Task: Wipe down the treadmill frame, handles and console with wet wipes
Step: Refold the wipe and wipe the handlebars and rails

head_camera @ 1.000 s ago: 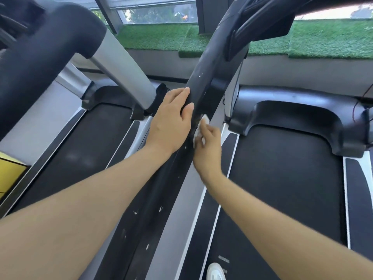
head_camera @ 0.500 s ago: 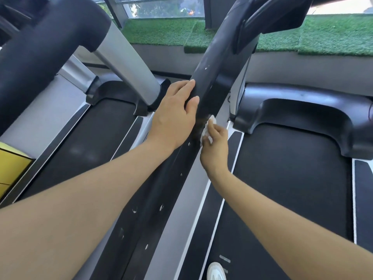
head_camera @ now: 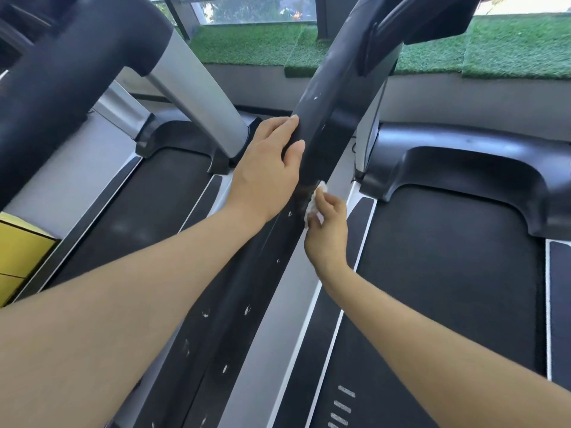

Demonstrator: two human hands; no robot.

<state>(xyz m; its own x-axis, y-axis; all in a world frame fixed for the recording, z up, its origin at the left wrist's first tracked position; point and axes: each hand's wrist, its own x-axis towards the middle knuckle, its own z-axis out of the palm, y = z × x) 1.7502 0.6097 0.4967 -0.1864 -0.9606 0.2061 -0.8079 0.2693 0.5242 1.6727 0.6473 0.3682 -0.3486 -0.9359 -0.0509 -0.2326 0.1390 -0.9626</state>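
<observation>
Pinching one balled-up white wet wipe [head_camera: 312, 202] in the right hand [head_camera: 326, 230], fingers clamped on it and pressing it to the right edge of the black handrail [head_camera: 318, 118] that runs diagonally up the middle. One left hand [head_camera: 265, 174] lies flat and open on the rail's left side, just above the wipe. Two treadmill belts show, left belt [head_camera: 148, 205] and right belt [head_camera: 448, 273], plus white specks dotted along the rail, too many to count reliably.
</observation>
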